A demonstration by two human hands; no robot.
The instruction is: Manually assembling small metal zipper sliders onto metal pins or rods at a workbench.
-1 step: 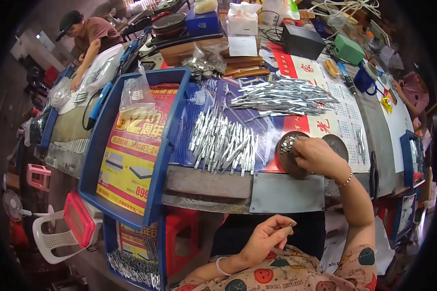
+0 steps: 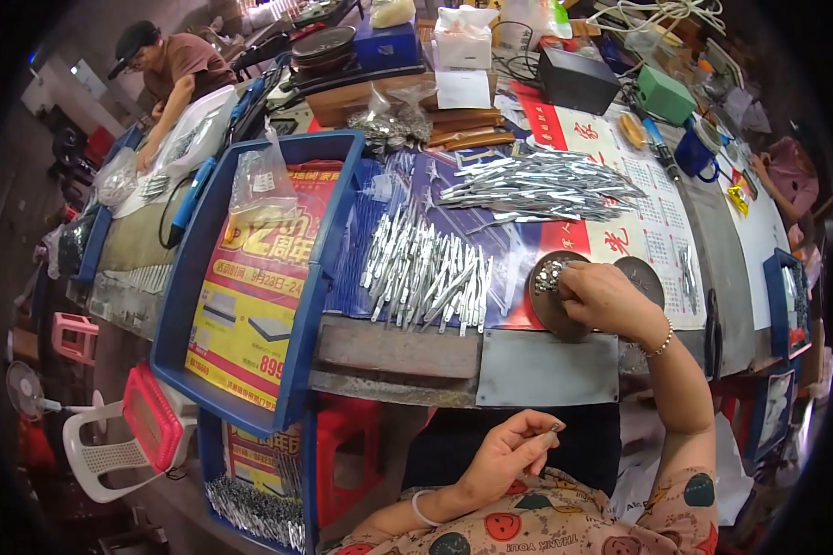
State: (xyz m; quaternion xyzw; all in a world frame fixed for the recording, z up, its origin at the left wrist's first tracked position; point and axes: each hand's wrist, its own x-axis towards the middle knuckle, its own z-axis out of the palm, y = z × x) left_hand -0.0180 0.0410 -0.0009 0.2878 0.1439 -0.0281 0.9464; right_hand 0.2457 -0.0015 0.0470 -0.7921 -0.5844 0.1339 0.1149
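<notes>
- Head view shows the right hand [image 2: 604, 298] resting on a round dark dish [image 2: 551, 310] at the workbench's near edge, its fingers curled down onto a cluster of small shiny metal pieces [image 2: 548, 275] lying in that dish; whether a piece is pinched there, I cannot tell.
- Those pieces look tiny, hard and light, probably slippery, so a fingertip pinch on a single one seems the sensible hold.
- They are silver, glinting, and packed close together at the dish's far-left part.
- Left hand [image 2: 512, 451] sits low over the lap, thumb and forefinger closed on one small grey metal bit [image 2: 555, 428].
- A second dark dish [image 2: 640, 277] lies just right of the first, partly behind the hand.
- Left of the dishes, slim silver metal strips [image 2: 426, 273] lie spread in a loose row; a larger heap of strips [image 2: 541, 185] sits farther back.
- A blue plastic tray [image 2: 319, 277] with a yellow printed sheet stands at the left.
</notes>
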